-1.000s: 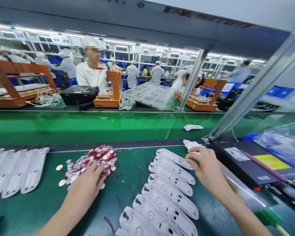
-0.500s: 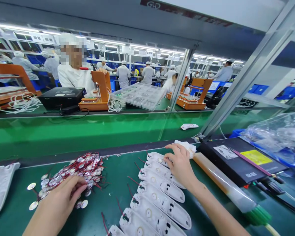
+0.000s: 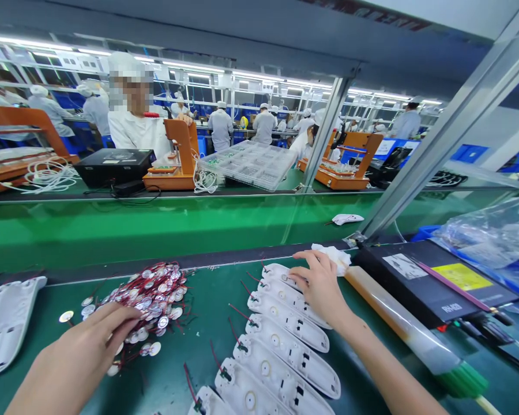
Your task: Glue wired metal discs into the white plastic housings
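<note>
My left hand [image 3: 78, 351] is at the near side of a heap of small round metal discs with red wires [image 3: 155, 294]. Its thumb and fingers press together; whatever they pinch is hidden. Over the far end of a row of white plastic shell halves [image 3: 281, 346] hovers my right hand [image 3: 322, 285], fingers spread and slightly curled, nothing visible in them. Each shell lies hollow side up, and several show a disc seated inside and red wires poking out on the left. Part of the farthest shell is covered by my right hand.
Right of the shells lie a brush with green bristles [image 3: 462, 377], crumpled white tissue [image 3: 335, 257] and a black box [image 3: 415, 282]. More white shells [image 3: 8, 323] sit at the left edge. One white piece [image 3: 347, 219] rests on the green belt [image 3: 177, 227]. Co-workers stand beyond.
My left hand has shifted left and slightly down against the heap. My right hand stays over the far shells, fingers still apart. The whole view has moved slightly.
</note>
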Available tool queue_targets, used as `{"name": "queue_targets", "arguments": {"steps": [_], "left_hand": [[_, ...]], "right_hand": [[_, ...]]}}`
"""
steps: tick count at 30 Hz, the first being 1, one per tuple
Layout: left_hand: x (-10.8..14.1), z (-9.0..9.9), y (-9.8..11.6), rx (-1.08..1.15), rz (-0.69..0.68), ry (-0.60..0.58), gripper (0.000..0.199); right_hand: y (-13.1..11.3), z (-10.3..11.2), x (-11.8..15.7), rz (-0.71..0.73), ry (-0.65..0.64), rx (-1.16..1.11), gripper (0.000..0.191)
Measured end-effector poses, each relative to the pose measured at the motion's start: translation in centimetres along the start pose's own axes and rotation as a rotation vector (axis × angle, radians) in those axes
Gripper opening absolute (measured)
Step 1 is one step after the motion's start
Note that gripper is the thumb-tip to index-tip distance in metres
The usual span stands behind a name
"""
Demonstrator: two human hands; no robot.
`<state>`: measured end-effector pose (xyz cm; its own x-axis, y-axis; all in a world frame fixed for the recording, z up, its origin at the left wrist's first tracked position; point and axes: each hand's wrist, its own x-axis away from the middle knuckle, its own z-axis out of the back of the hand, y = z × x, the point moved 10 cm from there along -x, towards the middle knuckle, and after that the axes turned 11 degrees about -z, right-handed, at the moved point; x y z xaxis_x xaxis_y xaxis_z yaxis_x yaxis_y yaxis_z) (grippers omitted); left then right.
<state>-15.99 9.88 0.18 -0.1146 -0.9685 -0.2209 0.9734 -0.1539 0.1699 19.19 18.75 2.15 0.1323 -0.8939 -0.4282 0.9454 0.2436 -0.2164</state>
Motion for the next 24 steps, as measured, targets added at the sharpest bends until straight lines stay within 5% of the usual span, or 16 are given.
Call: {"name": "queue_targets", "arguments": {"steps": [6, 11, 15, 16, 20, 24], "left_hand": [[-0.3, 3.2, 1.8, -0.061, -0.084, 0.119, 0.032], [1.3, 7.6, 7.0, -0.014, -0.275, 0.471, 0.014], [3.7, 8.3, 13.7, -0.071, -0.572, 0.617, 0.014], [4.4, 8.2, 15.3, -0.092, -0.639, 0.644, 0.016], [6.8, 8.6, 18.2, -0.143, -0.693, 0.871, 0.026], [6.3, 7.6, 19.5, -0.086, -0.768, 0.670, 0.023]], "right_hand": [[-0.6, 0.2, -0.4, 0.078, -0.007, -0.022, 0.026], [-4.3, 4.6, 0.2, 0.081, 0.104, -0.235, 0.022], [-11.0, 0.8, 4.0, -0.114, -0.637, -0.782, 0.040], [-12.7, 0.1, 5.3, -0.165, -0.737, -0.843, 0.046], [-15.7, -1.6, 7.2, -0.316, -0.760, -1.019, 0.047], [-14.9, -1.0, 6.7, -0.302, -0.657, -1.019, 0.033]]}}
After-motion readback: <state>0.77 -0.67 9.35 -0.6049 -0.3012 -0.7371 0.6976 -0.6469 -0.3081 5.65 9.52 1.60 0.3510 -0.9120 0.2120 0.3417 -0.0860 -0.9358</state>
